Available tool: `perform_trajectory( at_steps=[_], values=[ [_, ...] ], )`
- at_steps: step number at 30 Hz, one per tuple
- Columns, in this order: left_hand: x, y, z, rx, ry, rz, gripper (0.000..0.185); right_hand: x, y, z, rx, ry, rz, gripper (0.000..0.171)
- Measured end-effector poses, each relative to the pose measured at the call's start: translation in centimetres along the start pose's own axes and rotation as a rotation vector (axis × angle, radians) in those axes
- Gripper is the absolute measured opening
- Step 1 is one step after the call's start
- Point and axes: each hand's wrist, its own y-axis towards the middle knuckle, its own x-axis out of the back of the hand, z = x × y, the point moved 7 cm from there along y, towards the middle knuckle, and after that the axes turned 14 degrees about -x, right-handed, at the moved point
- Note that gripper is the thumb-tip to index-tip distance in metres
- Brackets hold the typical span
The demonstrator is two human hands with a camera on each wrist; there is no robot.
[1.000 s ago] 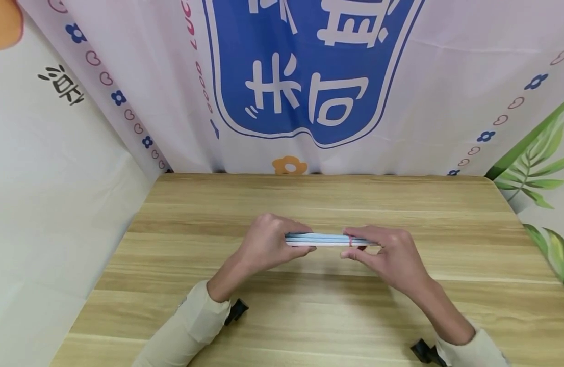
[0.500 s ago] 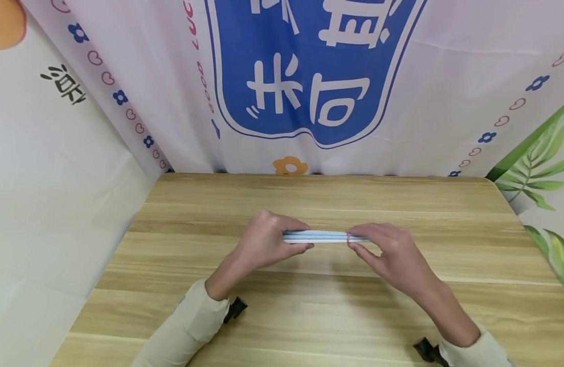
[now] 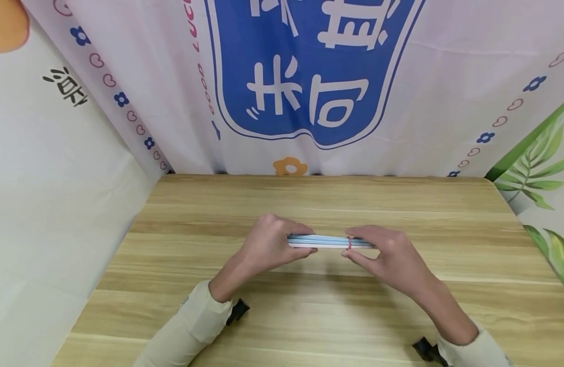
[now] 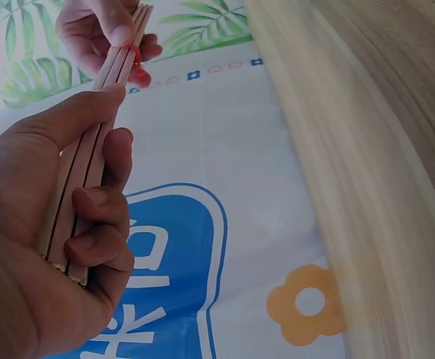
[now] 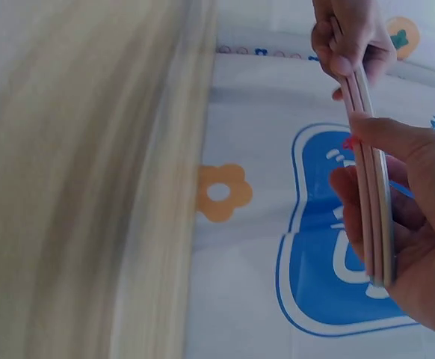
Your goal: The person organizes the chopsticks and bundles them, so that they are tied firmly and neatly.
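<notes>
Both hands hold up a bundle of long, thin, pale strips point(image 3: 327, 241), light blue and white in the head view, lying level above the table. A thin red band point(image 3: 349, 243) goes round it toward its right end. My left hand point(image 3: 272, 242) grips the left end, thumb below and fingers above in the head view. In the left wrist view the left hand point(image 4: 27, 217) has its fingers curled round the stacked strips point(image 4: 69, 183). My right hand point(image 3: 389, 250) pinches the bundle at the band. The right wrist view shows the right hand's thumb point(image 5: 389, 137) pressed across the strips near the band.
A wood-grain table point(image 3: 309, 316) lies under the hands. Behind it hangs a white cloth point(image 3: 401, 148) with a large blue sign print. A pale sheet point(image 3: 66, 204) stands on the left side, and a leaf-printed one point(image 3: 539, 178) on the right.
The bundle rose slightly half a second ago and is now a little lower again. The right hand's fingers have shifted slightly around the red band; the left hand keeps its grip.
</notes>
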Motion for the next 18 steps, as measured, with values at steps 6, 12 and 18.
perform_trajectory(
  at_steps=[6, 12, 18],
  values=[
    [0.3, -0.2, 0.37, 0.034, -0.021, -0.006, 0.024, 0.51, 0.13, -0.59, -0.007, 0.021, 0.05, 0.03],
    [0.51, -0.29, 0.29, 0.026, -0.022, -0.031, 0.024, 0.34, 0.04, -0.32, 0.054, 0.087, -0.014, 0.03],
    [0.57, -0.23, 0.06, 0.027, -0.035, -0.04, 0.022, 0.28, -0.19, 0.07, 0.082, 0.171, -0.079, 0.034]
  ],
)
